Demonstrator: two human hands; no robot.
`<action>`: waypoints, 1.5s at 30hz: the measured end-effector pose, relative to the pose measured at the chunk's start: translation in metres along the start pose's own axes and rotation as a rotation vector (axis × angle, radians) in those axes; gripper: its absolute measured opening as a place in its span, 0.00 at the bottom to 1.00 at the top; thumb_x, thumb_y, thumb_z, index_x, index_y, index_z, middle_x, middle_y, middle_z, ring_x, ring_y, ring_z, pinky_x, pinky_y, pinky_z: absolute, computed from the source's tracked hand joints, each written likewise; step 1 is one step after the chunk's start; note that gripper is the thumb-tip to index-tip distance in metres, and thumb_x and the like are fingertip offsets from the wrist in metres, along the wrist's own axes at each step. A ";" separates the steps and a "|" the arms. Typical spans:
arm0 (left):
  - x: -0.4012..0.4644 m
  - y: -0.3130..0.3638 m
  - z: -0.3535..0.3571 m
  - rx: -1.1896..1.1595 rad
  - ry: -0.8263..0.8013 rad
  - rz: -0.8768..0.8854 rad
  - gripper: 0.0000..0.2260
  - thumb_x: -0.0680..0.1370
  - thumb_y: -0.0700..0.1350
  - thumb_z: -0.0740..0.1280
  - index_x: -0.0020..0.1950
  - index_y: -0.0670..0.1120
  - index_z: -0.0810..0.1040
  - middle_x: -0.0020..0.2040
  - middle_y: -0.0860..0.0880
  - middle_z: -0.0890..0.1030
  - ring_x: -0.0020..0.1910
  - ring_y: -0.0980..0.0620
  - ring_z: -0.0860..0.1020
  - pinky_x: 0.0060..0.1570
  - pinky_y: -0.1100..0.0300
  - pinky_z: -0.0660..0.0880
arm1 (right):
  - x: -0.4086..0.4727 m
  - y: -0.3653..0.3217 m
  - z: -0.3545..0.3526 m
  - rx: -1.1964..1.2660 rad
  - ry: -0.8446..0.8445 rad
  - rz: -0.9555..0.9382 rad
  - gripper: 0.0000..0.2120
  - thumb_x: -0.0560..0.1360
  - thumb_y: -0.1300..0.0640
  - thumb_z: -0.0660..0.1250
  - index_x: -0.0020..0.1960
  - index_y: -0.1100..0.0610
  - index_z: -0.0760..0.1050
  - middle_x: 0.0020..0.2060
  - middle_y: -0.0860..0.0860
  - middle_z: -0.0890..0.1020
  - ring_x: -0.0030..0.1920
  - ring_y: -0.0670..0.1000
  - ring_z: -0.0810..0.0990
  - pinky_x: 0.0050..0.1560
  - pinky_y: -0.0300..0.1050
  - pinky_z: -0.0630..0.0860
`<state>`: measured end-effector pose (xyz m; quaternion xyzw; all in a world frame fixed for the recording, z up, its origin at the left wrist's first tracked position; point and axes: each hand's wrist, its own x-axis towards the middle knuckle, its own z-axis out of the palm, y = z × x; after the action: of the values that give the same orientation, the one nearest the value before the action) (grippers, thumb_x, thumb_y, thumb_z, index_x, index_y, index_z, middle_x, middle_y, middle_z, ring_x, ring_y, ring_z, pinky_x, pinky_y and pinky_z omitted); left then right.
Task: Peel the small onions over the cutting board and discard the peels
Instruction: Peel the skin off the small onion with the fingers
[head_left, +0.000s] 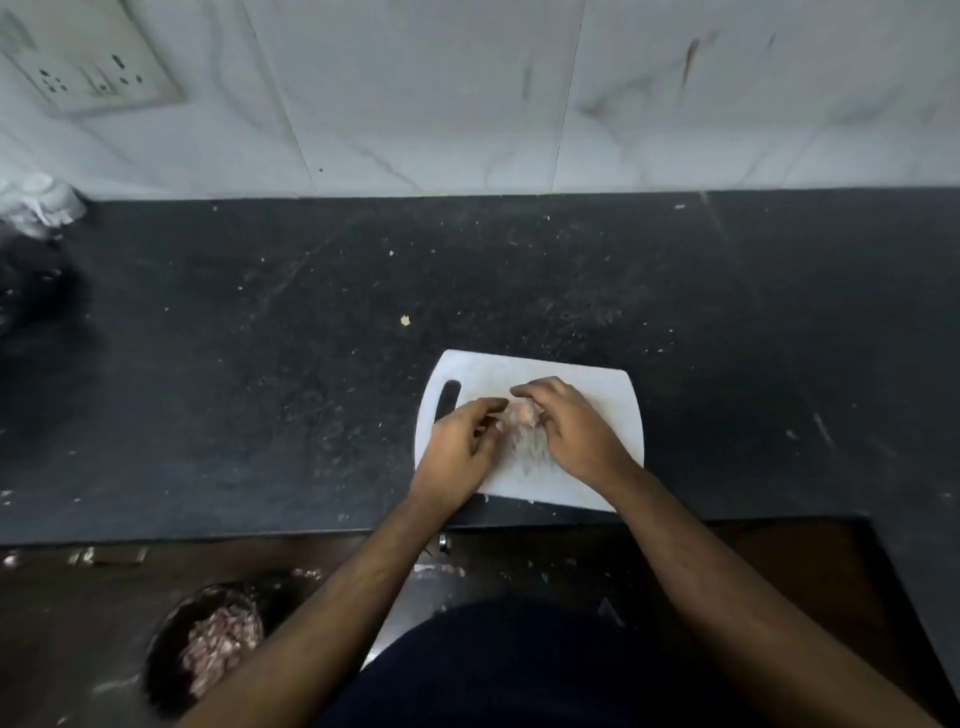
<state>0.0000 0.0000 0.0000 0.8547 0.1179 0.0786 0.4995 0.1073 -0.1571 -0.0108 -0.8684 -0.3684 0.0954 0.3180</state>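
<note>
Dark bin on floor, lower left, holds pinkish peels, probably the discard point. Left hand and right hand meet over white cutting board, fingertips pinched on a blurred small onion so loose skin lands on the board.

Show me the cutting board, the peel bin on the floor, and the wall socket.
cutting board (597, 384): head view, bare far right part.
peel bin (156, 654): head view, dark left rim.
wall socket (93, 57): head view, middle of plate.
</note>
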 end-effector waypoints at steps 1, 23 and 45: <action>0.003 -0.004 0.003 -0.019 -0.019 0.007 0.16 0.82 0.43 0.67 0.69 0.47 0.77 0.62 0.53 0.83 0.58 0.59 0.80 0.58 0.61 0.78 | -0.001 0.003 0.005 -0.010 0.022 -0.009 0.24 0.79 0.69 0.60 0.70 0.52 0.75 0.63 0.48 0.77 0.62 0.50 0.75 0.64 0.49 0.74; 0.007 -0.023 0.051 -0.059 0.160 0.052 0.15 0.77 0.44 0.74 0.64 0.46 0.81 0.58 0.52 0.83 0.55 0.59 0.80 0.58 0.59 0.78 | -0.026 0.009 0.037 0.162 0.405 0.203 0.06 0.82 0.57 0.65 0.49 0.59 0.78 0.41 0.49 0.83 0.42 0.50 0.81 0.43 0.45 0.78; -0.008 -0.039 0.064 -0.058 0.113 0.117 0.20 0.79 0.40 0.71 0.69 0.46 0.71 0.65 0.47 0.82 0.63 0.52 0.79 0.65 0.54 0.75 | -0.049 0.011 0.044 0.222 0.453 0.142 0.03 0.78 0.54 0.72 0.51 0.52 0.81 0.44 0.42 0.85 0.47 0.39 0.82 0.46 0.27 0.74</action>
<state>0.0036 -0.0376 -0.0657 0.8396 0.0935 0.1589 0.5110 0.0614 -0.1764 -0.0550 -0.8511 -0.2134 -0.0395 0.4781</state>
